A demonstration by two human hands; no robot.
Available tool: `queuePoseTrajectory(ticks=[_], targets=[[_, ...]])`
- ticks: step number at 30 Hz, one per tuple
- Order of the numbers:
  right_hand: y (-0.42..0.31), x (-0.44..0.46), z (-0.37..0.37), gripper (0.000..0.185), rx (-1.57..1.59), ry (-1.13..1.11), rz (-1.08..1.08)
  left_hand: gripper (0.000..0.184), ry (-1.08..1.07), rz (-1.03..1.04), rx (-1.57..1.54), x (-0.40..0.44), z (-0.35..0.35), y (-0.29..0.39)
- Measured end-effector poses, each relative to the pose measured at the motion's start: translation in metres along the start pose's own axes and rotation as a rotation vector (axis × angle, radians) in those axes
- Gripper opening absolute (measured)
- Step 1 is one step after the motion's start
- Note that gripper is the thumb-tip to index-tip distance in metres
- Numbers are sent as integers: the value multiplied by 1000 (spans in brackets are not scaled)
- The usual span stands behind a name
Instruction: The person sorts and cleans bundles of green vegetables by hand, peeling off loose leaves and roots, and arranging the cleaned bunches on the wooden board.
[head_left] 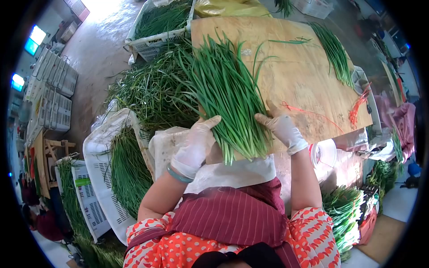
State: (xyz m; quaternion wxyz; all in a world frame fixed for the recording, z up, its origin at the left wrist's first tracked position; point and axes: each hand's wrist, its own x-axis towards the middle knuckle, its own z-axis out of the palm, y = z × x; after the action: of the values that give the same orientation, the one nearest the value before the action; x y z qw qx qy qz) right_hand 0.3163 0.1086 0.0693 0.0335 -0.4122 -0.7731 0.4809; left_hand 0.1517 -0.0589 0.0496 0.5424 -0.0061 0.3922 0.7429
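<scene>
A large loose bunch of Chinese chives (230,98) lies on the wooden board in front of me, its pale stem ends toward my body. My left hand (196,140), in a white glove, grips the bunch's left edge with the thumb over the stems. On the opposite edge, my right hand (282,127), also gloved, presses and holds the stems from the side. The undersides of both hands' fingers are partly hidden. Red tying string (308,112) trails over the board just right of my right hand.
The wooden board (299,67) carries a smaller chive bunch (333,53) and a red string bundle (357,107) at its right. Heaped loose chives (154,89) lie left. White crates (100,149) of chives stand nearby. A clear tub (325,154) sits below the board's right side.
</scene>
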Motion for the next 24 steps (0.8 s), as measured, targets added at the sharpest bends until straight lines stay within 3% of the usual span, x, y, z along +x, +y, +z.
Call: queuePoseTrajectory(ticks=[2,4,7,8,9,11,13,15,17,19,21,23,24], targets=[[-4,3,-11,74,-74,70,-166,29,35,-108,84,5,-4,9],[-12,19,-15,75,-121,96,-116,29,65,-133,79,8,-4,16],[-39,34,-2,69,8,-63,-101,31,106,-150,69,12,5,20],[-50,33,12,64,74,-157,-151,31,23,-154,77,12,9,22],[-64,28,23,67,-69,-153,-115,32,-55,-160,83,14,10,22],[-61,33,61,73,-48,-73,-233,32,-82,-102,58,24,8,18],[-62,37,72,79,318,-322,-321,30,87,-113,189,23,11,20],[-66,34,75,79,329,-241,-317,27,151,-102,197,21,16,26],[-71,28,74,79,340,-152,-307,30,105,167,274,16,22,27],[-81,23,69,83,461,6,-469,36,57,238,285,8,38,35],[-99,17,59,83,570,22,-578,41,-69,550,412,1,58,47],[-110,19,49,78,580,211,-843,44,-147,612,398,2,72,58],[-116,17,42,73,575,221,-814,46,-221,654,383,3,78,62]])
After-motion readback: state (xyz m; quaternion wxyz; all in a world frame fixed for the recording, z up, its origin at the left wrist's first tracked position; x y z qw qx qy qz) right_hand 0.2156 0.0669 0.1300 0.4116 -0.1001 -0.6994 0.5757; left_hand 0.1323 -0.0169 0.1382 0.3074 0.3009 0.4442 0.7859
